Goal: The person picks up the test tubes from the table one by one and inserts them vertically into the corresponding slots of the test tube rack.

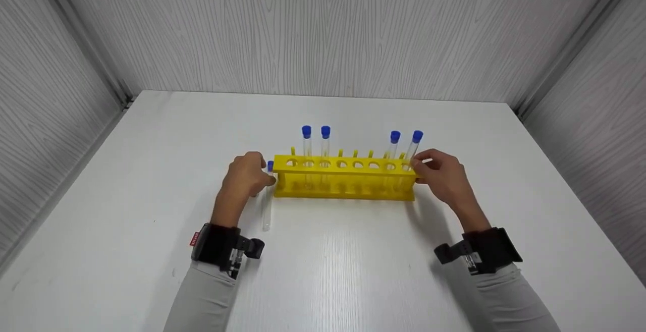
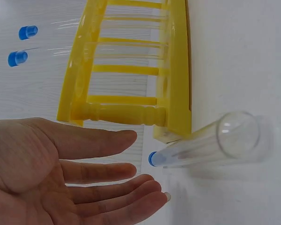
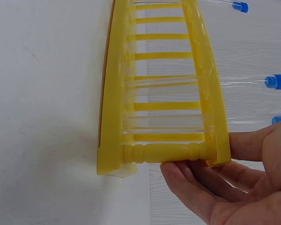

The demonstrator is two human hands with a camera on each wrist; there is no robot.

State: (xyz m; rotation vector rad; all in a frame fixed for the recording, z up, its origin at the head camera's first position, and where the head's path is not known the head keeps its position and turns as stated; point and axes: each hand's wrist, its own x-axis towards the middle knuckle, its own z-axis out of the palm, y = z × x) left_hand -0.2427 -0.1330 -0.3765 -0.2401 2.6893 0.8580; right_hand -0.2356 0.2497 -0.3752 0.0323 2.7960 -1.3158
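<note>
A yellow test tube rack (image 1: pixel 345 198) stands on the table between both hands. My right hand (image 1: pixel 441 173) grips the right end of its top plate, with fingers above and below the plate in the right wrist view. At the rack's left end, my left hand (image 1: pixel 247 173) has its fingers extended and nothing between them in the left wrist view. Close to those fingertips lies a clear test tube (image 2: pixel 201 145) with a blue cap, on the table beside the rack. Two capped tubes (image 1: pixel 325 145) stand in the left holes and two more tubes (image 1: pixel 414 145) in the right ones.
The white table (image 1: pixel 333 271) runs back to a grey wood-grain panel (image 1: pixel 323 29). Similar side panels (image 1: pixel 50 69) rise at left and right. Each wrist wears a black camera strap (image 1: pixel 217 246).
</note>
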